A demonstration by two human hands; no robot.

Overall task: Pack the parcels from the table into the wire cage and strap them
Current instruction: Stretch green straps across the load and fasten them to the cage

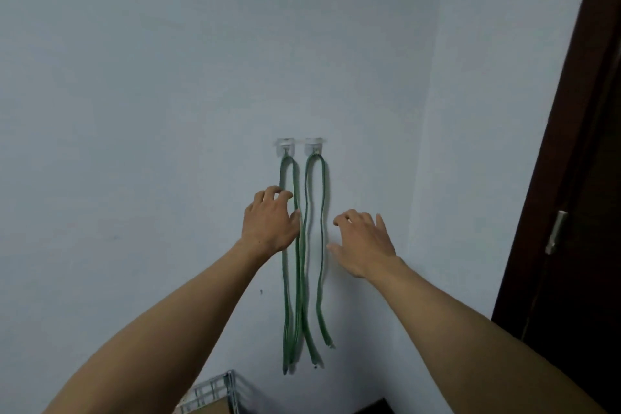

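Nearest, left hand (pixel 268 225) on green straps (pixel 323 185), grip unclear; right hand (pixel 364 242) spread; wire cage (pixel 215 390) cropped.

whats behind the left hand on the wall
The left green strap, hung from a clear wall hook: one strand runs behind the left hand and reappears below the wrist. The covered stretch, and whether the fingers grip it, cannot be seen.

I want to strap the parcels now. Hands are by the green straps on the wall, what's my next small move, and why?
Probably grip the left strap with the left hand and lift it off its hook: those fingers curl right at it; the right hand is open, touching nothing.
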